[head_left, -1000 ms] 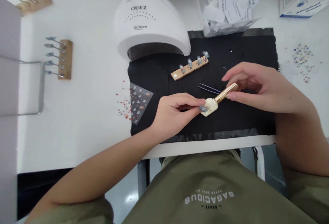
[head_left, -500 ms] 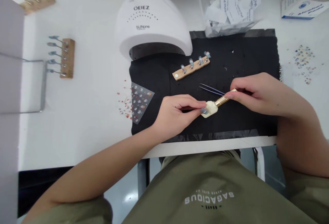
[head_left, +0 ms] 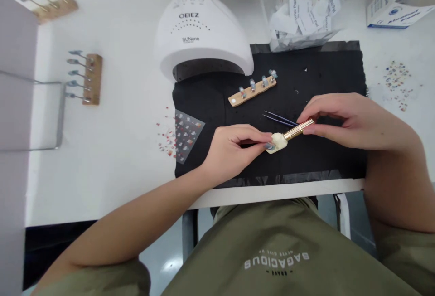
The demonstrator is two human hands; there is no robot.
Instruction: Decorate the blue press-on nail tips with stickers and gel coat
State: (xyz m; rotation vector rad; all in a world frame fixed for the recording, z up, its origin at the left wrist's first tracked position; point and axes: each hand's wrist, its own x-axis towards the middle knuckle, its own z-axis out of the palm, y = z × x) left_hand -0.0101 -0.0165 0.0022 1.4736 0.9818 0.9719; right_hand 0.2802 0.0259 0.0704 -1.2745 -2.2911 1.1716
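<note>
My left hand point(head_left: 233, 148) pinches a small stick tipped with a blue-grey false nail point(head_left: 269, 146) and rests on the black mat point(head_left: 326, 74). The nail tip lies against a small cream nail polish bottle point(head_left: 278, 142). My right hand point(head_left: 350, 121) grips the bottle's gold cap point(head_left: 299, 129) between thumb and fingers. Dark tweezers point(head_left: 277, 118) lie on the mat just behind the bottle. A wooden strip holding several blue-grey nail tips point(head_left: 253, 89) sits further back on the mat.
A white nail lamp point(head_left: 200, 33) stands at the back, and a sticker sheet point(head_left: 186, 135) overlaps the mat's left edge. A wooden nail holder point(head_left: 89, 78) is on the left, a clear tub of paper pads point(head_left: 301, 15) and a white box point(head_left: 396, 8) at the back right. Tiny stickers point(head_left: 396, 83) dot the table.
My right hand closed down onto the gold cap and shifted slightly along it. The bottle moved a little toward my left hand, which stayed in place.
</note>
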